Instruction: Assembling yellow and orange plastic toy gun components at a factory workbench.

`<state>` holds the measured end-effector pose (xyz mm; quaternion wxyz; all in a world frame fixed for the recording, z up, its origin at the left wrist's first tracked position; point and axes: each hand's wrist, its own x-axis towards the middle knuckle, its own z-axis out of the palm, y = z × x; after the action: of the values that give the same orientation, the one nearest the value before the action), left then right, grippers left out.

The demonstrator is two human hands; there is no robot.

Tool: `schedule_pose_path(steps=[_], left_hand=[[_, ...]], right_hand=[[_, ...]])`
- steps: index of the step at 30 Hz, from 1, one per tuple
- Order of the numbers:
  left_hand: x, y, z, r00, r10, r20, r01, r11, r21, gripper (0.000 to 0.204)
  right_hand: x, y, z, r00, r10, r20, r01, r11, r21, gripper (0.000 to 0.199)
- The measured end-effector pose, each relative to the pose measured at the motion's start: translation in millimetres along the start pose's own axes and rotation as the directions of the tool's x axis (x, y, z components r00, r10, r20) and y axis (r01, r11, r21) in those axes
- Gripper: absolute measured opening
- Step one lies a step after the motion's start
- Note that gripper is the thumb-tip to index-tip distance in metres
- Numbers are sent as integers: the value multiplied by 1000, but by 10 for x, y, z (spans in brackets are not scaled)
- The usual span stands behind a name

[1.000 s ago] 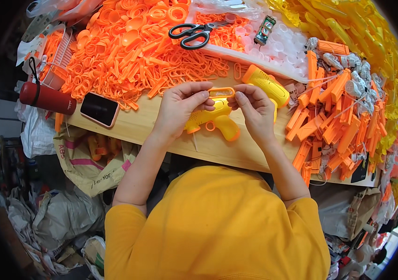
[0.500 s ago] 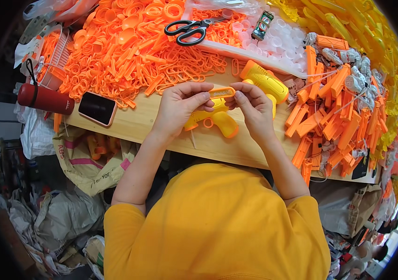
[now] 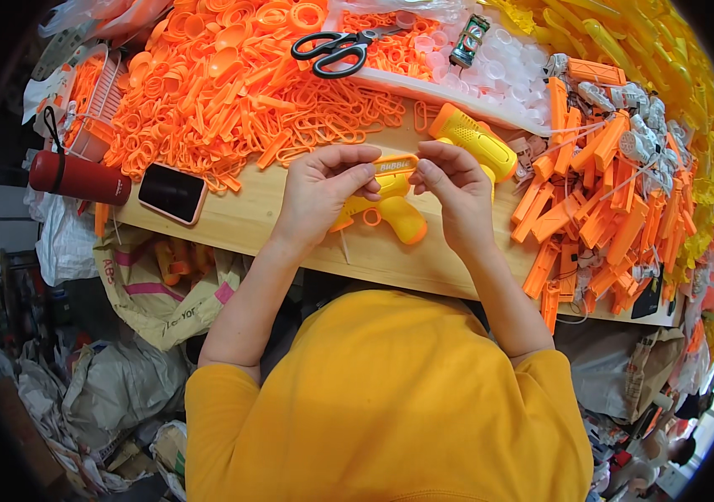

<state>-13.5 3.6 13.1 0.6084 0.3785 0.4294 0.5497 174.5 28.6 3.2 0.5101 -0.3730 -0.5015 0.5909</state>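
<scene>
My left hand [image 3: 329, 186] is closed in a fine pinch, thumb against forefinger, on one end of an orange oval nameplate [image 3: 394, 165]. My right hand [image 3: 451, 191] meets the other end with thumb and forefinger nearly together; from this view I can't tell whether they actually grip it. The nameplate sits between the two hands, its lettered face toward me, overlapping a yellow pistol-shaped toy shell [image 3: 405, 222] that lies on the bench [image 3: 248, 213] — how far above the shell, I can't judge.

I'd read the step in hand as handling or checking this one small part, and the next move seems to call for a light, level fingertip hold, since a hard squeeze could flip it.

Beyond my right hand lies a second yellow shell [image 3: 476, 142], then a heap of wired orange casings [image 3: 627, 222]. Past the left hand rises a pile of loose orange plastic parts [image 3: 231, 109], with black-handled scissors [image 3: 364, 38] at its edge — and farther left, a phone [image 3: 171, 194] and a red bottle [image 3: 93, 177].
</scene>
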Motion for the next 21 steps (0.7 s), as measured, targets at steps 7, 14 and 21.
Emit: schedule_pose_path(steps=[7,14,21], left_hand=[[-52,-27,8,990,137,15,-137,964,226,24],[-90,-4,24,787,505,355,-569,370,735,29],[-76,-51,-33,820,424,385,-529,301,794,24]], right_hand=[[30,-43,-27,915,403,26,-374,823,428,24],[-13,-13,87,920,388,-47,-361,890,279,26],[-41,383,39,981,-192,-24,156,858,-490,30]])
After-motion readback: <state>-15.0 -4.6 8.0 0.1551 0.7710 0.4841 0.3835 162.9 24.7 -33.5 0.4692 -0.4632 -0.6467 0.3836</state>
